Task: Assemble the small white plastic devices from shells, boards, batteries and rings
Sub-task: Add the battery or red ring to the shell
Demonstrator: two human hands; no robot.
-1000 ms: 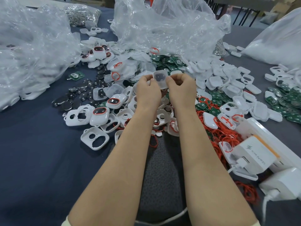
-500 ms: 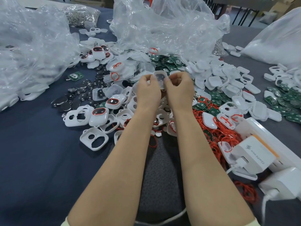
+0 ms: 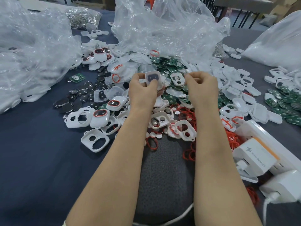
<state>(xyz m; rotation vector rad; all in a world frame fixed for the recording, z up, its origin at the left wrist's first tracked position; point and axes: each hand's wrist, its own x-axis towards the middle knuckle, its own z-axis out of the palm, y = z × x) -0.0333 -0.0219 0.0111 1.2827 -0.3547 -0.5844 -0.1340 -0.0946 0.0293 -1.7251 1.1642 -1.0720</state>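
Observation:
My left hand (image 3: 143, 91) grips a small white shell (image 3: 154, 79) with a dark inside, held up above the heap of parts. A short way to its right is my right hand (image 3: 202, 86), off the shell, fingers curled, with nothing visible in them. Under both hands lie white front shells with two holes (image 3: 95, 141), closed devices with red rings (image 3: 100, 117), coin batteries (image 3: 65, 105), green boards (image 3: 167, 62) and loose red rings (image 3: 187, 115).
Crumpled clear plastic bags stand at the back (image 3: 162, 30) and on the left (image 3: 32, 46). A white power strip with plugged chargers (image 3: 254, 157) lies at the right front. A grey pad (image 3: 162, 168) sits between my forearms on the dark blue cloth (image 3: 40, 160).
Both hands held the shell together before. Now my right hand has let go and moved right, while my left hand keeps the shell.

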